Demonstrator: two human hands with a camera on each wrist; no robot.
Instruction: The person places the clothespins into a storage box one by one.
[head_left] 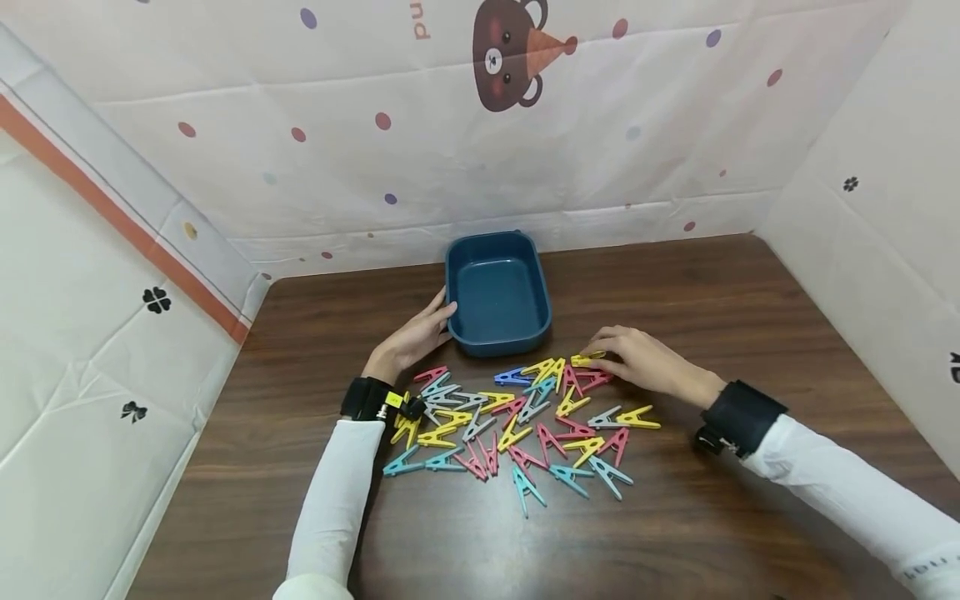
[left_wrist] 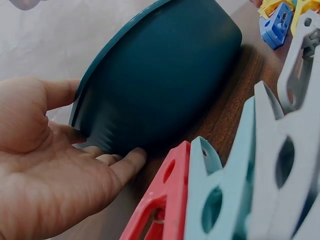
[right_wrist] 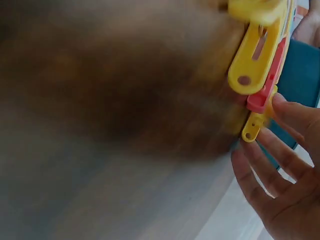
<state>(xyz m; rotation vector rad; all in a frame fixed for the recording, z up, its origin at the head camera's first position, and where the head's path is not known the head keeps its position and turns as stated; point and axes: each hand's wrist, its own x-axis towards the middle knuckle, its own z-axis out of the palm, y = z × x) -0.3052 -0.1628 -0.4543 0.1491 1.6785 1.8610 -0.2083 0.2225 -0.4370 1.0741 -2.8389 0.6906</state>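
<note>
A dark blue plastic bin (head_left: 498, 346) stands at the back of the table. My left hand (head_left: 414, 340) holds its left wall, thumb at the rim and fingers against the outside. The left wrist view shows that hand (left_wrist: 55, 165) close beside a red clothespin (left_wrist: 162, 200) and a light blue one (left_wrist: 215, 190). To the right, my right hand (head_left: 637, 357) pinches a yellow clothespin (head_left: 581, 361) at the back edge of a spread of clothespins. In the right wrist view, this yellow clothespin (right_wrist: 251, 129) sits between thumb and fingers, partly hidden by them.
Several yellow, red, blue and grey clothespins (head_left: 513, 433) lie loosely over the brown wooden table (head_left: 300, 467) in front of the bin. A patterned white sheet (head_left: 337, 192) hangs behind the table, with pale sheeting (head_left: 862, 250) along the sides.
</note>
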